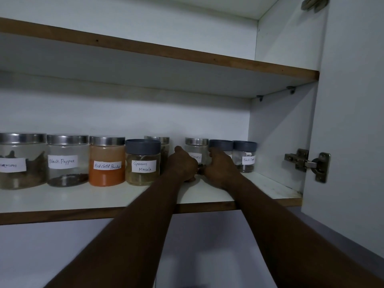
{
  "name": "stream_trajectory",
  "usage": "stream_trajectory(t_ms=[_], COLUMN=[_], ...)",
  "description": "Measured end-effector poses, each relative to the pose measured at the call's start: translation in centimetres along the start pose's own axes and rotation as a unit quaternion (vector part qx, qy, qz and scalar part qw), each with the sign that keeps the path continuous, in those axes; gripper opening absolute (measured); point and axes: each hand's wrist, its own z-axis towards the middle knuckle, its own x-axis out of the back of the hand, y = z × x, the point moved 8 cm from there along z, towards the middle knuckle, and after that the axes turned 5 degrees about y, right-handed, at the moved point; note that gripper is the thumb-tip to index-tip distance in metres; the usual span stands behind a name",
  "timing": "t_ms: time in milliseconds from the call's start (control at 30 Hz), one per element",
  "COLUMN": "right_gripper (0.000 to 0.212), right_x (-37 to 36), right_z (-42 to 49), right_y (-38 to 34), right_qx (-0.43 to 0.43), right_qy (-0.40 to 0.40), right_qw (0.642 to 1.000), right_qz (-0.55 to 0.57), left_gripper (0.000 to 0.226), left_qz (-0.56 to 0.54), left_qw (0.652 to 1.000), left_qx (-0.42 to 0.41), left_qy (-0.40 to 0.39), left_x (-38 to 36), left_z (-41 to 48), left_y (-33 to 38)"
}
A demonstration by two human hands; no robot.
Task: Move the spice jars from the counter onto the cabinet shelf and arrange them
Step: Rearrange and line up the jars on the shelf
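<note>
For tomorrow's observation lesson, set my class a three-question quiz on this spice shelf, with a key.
1. Multiple choice: which jar do both hands close around? A Garam Masala B Cloves C Red Chilli Powder
2. True or false: the Garam Masala jar has a steel lid.
3. Fill in: the orange powder's label reads ____.

Key: 1 B, the left hand and right hand flank the Cloves jar. 2 False, its lid is dark grey. 3 Red Chilli Powder, on its jar.

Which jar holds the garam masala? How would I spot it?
Look along the lower cabinet shelf, just left of the person's left hand. The Garam Masala jar stands beside the orange Red Chilli Powder jar, and has a grey lid where that jar's is steel.
</note>
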Motion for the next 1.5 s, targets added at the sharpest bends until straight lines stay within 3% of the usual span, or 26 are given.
stream_trajectory(t_ms=[167,333,567,700,1033,1133,1267,1333,1500], right_gripper=[0.053,0.061,0.063,0.068,0.064,0.053,0.054,0.052,0.072], right_x=[0.4,1.5,0.6,-0.6,-0.7,-0.5,0.4,0.7,-0.8], right_z=[-0.3,-0.4,-0.6,-0.6,-0.7,-0.6,-0.8,-0.8,0.4], right_y=[-0.5,-0.7,-1.0,-0.4,0.1,-0.2,-1.1,-1.9,-4.0], right_qx=[0.029,0.036,0.055,0.02,-0.004,0.007,0.037,0.06,0.083], right_qy=[0.027,0.077,0.028,-0.037,-0.045,-0.032,0.009,0.034,-0.013], right_qw=[0.998,0.995,0.996,0.992,0.99,0.992,0.996,0.995,0.993], right_qz=[-0.041,-0.055,-0.071,-0.122,-0.136,-0.12,-0.086,-0.074,-0.082], left_gripper=[0.039,0.046,0.045,0.047,0.052,0.047,0.017,0.017,0.017], left_qz=[0.046,0.122,0.171,0.245,0.286,0.281,0.233,0.22,0.224], left_qw=[0.996,0.981,0.969,0.95,0.935,0.935,0.95,0.954,0.953], left_qx=[-0.047,-0.112,-0.162,-0.192,-0.208,-0.216,-0.2,-0.187,-0.166], left_qy=[0.067,0.104,0.07,0.002,-0.026,-0.004,0.054,0.08,0.12], left_x=[1.6,2.2,1.0,-0.9,-1.6,-1.1,0.6,1.8,5.8], left_z=[-0.4,-0.9,-0.6,-0.5,-0.8,-1.3,-2.7,-3.8,-5.2], left_y=[0.5,1.3,1.4,1.1,1.3,1.6,2.4,2.3,0.7])
